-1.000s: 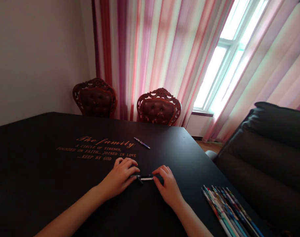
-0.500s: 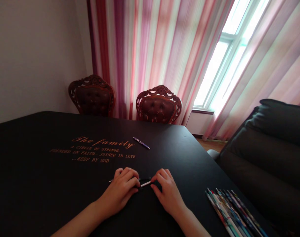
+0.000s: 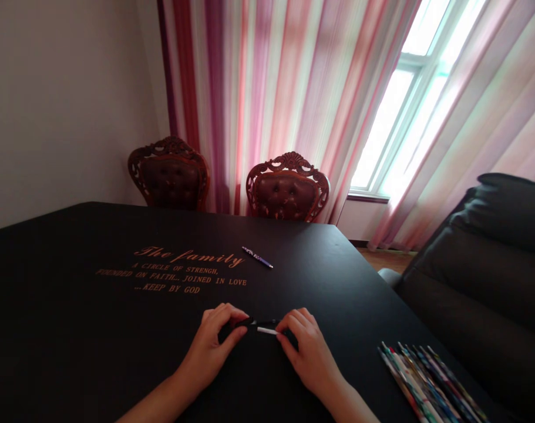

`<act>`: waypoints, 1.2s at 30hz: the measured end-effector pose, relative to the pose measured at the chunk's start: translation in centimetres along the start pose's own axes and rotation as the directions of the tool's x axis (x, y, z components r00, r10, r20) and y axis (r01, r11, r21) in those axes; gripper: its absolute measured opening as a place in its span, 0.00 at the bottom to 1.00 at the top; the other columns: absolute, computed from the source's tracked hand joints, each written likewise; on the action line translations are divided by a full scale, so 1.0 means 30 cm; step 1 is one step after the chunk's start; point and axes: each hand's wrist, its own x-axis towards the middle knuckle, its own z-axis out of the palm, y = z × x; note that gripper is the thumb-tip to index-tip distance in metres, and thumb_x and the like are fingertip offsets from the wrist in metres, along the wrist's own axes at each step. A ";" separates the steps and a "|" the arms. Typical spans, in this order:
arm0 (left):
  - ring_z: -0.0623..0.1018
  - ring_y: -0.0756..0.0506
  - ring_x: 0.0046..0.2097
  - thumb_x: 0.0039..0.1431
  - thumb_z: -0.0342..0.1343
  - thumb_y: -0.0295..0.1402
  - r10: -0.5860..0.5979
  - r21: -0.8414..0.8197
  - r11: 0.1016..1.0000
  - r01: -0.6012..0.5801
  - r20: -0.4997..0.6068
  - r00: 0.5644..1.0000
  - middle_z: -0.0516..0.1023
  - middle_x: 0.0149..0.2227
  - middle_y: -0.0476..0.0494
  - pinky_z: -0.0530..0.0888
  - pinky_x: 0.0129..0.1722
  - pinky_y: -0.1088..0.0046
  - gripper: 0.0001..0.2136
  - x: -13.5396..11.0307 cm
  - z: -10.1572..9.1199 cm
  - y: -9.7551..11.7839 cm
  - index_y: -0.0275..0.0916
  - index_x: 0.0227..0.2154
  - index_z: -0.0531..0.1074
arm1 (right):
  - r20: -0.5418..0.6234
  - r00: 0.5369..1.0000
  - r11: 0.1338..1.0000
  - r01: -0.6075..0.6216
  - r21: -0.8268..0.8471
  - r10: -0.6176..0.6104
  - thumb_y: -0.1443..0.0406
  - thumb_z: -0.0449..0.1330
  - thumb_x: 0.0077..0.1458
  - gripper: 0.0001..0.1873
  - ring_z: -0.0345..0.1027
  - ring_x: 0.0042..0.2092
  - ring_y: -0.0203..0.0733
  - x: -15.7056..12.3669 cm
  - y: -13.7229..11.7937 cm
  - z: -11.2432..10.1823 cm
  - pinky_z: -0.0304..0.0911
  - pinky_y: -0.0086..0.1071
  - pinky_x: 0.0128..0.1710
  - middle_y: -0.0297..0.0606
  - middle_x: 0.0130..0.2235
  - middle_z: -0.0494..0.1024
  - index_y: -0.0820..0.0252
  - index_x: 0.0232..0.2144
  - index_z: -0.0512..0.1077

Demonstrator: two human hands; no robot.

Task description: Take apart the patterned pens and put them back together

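My left hand [image 3: 216, 336] is closed in a pinch on a dark, pen-like piece [image 3: 244, 322], whose end shows at the fingertips. Opposite it, my right hand [image 3: 301, 341] pinches a short white rod [image 3: 266, 331] that points left towards the other hand. A thin dark rod [image 3: 267, 321] lies just beyond the white one and spans the gap between the hands; which hand holds it I cannot tell. Farther off on the table, a purple patterned pen [image 3: 257, 257] lies at a slant.
The black table [image 3: 51, 305] carries gold lettering [image 3: 188, 258]. Several pens [image 3: 426, 382] lie side by side at the right edge, near a dark leather chair [image 3: 478, 282]. Two carved chairs stand behind the table, one at left [image 3: 170, 176] and one at right [image 3: 287, 191].
My left hand has turned, showing the dark piece at its fingertips. The light tip that stuck out to its left no longer shows. The white rod now tilts the other way. The view shifted slightly.
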 end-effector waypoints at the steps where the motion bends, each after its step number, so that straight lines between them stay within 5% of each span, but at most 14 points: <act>1: 0.74 0.42 0.42 0.61 0.56 0.36 -0.018 -0.009 1.000 0.018 -0.008 1.000 0.77 0.37 0.47 0.67 0.44 0.64 0.06 0.000 0.000 -0.002 0.45 0.39 0.74 | -0.030 0.999 0.999 -0.011 0.036 0.012 0.71 0.56 0.57 0.06 0.65 0.39 0.45 0.000 -0.006 -0.005 0.61 0.39 0.42 0.36 0.34 0.74 0.55 0.32 0.71; 5: 0.74 0.42 0.42 0.61 0.55 0.38 -0.004 -0.025 1.000 0.005 0.025 1.000 0.78 0.37 0.48 0.66 0.45 0.64 0.07 -0.003 0.003 -0.010 0.46 0.40 0.75 | -0.134 0.989 0.988 -0.037 0.151 0.058 0.69 0.55 0.59 0.06 0.66 0.38 0.43 0.000 -0.037 -0.021 0.62 0.35 0.38 0.37 0.33 0.74 0.56 0.32 0.71; 19: 0.75 0.42 0.43 0.62 0.55 0.37 0.045 -0.013 0.999 -0.044 0.057 0.997 0.79 0.38 0.47 0.65 0.46 0.63 0.07 -0.004 0.001 -0.010 0.46 0.40 0.76 | -0.133 0.991 0.983 0.053 0.173 -0.030 0.68 0.56 0.59 0.06 0.66 0.39 0.44 0.001 -0.052 -0.036 0.62 0.38 0.42 0.37 0.33 0.75 0.55 0.32 0.73; 25: 0.75 0.41 0.44 0.62 0.55 0.36 0.072 -0.029 0.997 -0.070 0.092 0.993 0.80 0.38 0.47 0.64 0.47 0.62 0.07 -0.003 -0.006 0.003 0.47 0.40 0.77 | -0.105 0.977 0.906 -0.130 0.402 0.187 0.62 0.59 0.57 0.07 0.70 0.38 0.44 0.004 -0.034 -0.040 0.64 0.36 0.40 0.38 0.35 0.77 0.56 0.38 0.76; 30: 0.74 0.41 0.43 0.59 0.58 0.38 -0.061 -0.128 0.990 0.065 0.036 0.998 0.78 0.37 0.47 0.66 0.46 0.64 0.08 -0.009 0.008 0.002 0.46 0.41 0.76 | -0.025 0.947 0.789 -0.251 0.560 0.319 0.58 0.64 0.53 0.10 0.71 0.36 0.45 0.001 -0.023 -0.023 0.65 0.36 0.37 0.38 0.34 0.78 0.59 0.35 0.76; 36: 0.74 0.44 0.37 0.57 0.59 0.41 -0.186 -0.332 0.927 0.175 -0.001 0.983 0.76 0.32 0.47 0.69 0.40 0.69 0.09 -0.013 0.035 -0.004 0.41 0.34 0.75 | -0.022 0.942 0.784 -0.265 0.561 0.334 0.57 0.64 0.53 0.11 0.70 0.35 0.44 0.001 -0.032 -0.016 0.64 0.35 0.37 0.37 0.32 0.78 0.58 0.33 0.77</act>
